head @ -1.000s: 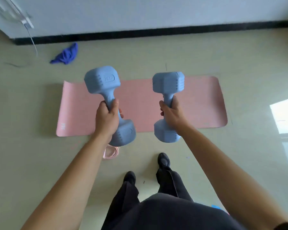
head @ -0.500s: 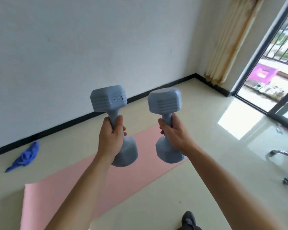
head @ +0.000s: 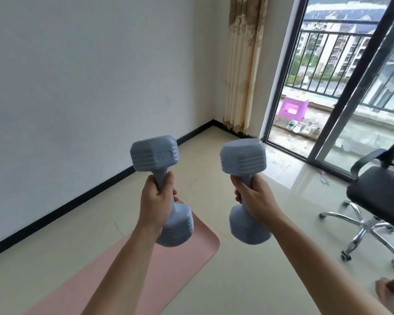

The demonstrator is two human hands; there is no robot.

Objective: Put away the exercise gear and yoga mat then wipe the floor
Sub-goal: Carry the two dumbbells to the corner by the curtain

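I hold two blue-grey dumbbells upright in front of me, well above the floor. My left hand (head: 156, 201) grips the handle of the left dumbbell (head: 154, 153). My right hand (head: 254, 198) grips the handle of the right dumbbell (head: 242, 155). Below them a pink yoga mat (head: 173, 264) lies flat on the beige tiled floor, its rounded far corner just under the left dumbbell. The mat's near end runs out of view at the lower left.
A black office chair (head: 378, 201) on a chrome wheeled base stands at the right. Behind it a sliding glass door (head: 328, 98) opens to a balcony. A beige curtain (head: 241, 64) hangs in the corner. A white wall (head: 77, 87) with black skirting runs along the left.
My view has swung up and to the right, from the floor and mat toward the balcony door. The blue cloth has left the frame and the chair has come in. Both hands keep their dumbbells.
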